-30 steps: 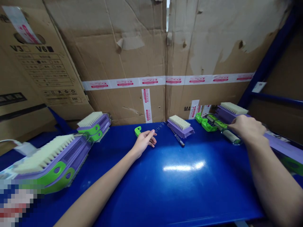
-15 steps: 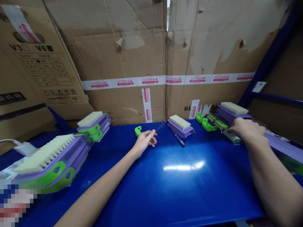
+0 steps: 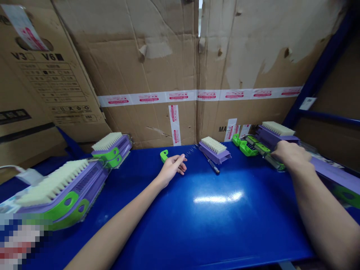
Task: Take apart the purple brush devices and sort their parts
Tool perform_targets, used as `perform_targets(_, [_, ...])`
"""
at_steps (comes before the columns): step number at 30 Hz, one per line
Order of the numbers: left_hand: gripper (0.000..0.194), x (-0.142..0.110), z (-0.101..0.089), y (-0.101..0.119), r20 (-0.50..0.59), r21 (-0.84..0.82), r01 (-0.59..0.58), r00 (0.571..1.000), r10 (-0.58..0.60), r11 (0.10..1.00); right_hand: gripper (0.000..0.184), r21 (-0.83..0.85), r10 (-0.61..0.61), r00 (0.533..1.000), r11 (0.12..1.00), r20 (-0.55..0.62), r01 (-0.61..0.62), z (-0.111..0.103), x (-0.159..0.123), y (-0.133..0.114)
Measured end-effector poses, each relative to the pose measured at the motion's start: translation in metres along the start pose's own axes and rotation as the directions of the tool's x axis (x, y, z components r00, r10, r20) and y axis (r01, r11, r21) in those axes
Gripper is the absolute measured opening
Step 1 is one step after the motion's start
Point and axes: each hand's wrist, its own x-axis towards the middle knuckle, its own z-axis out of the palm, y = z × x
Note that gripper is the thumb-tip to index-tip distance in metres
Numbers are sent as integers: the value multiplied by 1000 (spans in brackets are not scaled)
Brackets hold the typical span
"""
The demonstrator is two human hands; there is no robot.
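Keeping the left hand (image 3: 173, 168) nearly still since the earlier frame, pinching a thin coiled metal spring (image 3: 191, 150) beside a hooked green plastic piece (image 3: 163, 155); shifting the right hand (image 3: 294, 154) slightly at clear-and-green plastic parts (image 3: 260, 146), leaving its grip impossible to tell. Showing on the glossy blue table (image 3: 168, 232) purple-and-green plastic brushes with cream bristles (image 3: 87, 180), a purple plastic brush head (image 3: 215, 153), a slim screwdriver (image 3: 213, 166); showing brown cardboard sheets (image 3: 140, 123) behind, a blue metal frame (image 3: 317, 67) rightward

Two cardboard sheets (image 3: 157, 67), creased and torn in spots, form the back wall, crossed by a strip of white tape (image 3: 136, 98) with red print. A printed cardboard box (image 3: 56, 90) leans at the left, a blue metal frame (image 3: 317, 63) slants at the right, and light glares off the glossy blue tabletop (image 3: 213, 232).
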Motion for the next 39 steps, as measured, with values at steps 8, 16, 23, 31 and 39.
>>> perform_targets(8, [53, -1, 0, 0, -9, 18, -16, 1000, 16, 1000, 33, -16, 9, 999, 1000, 31, -9, -10, -7, -9])
perform_targets(16, [45, -4, 3, -2, -62, 130, -142, 987, 151, 981, 39, 14, -600, 583, 690, -549, 724, 9, -62, -71])
perform_targets(23, [19, -9, 5, -7, 51, 442, -368, 921, 387, 818, 37, -94, -870, 2, 55, -493, 994, 33, -128, -116])
perform_targets(31, [28, -11, 6, -7, -25, 592, -376, 875, 483, 713, 30, 101, -839, 159, 124, -520, 987, 47, -119, -112])
perform_targets(39, [28, -12, 7, -6, -63, 631, -370, 852, 520, 681, 30, 304, -770, 358, 222, -528, 927, 42, -115, -109])
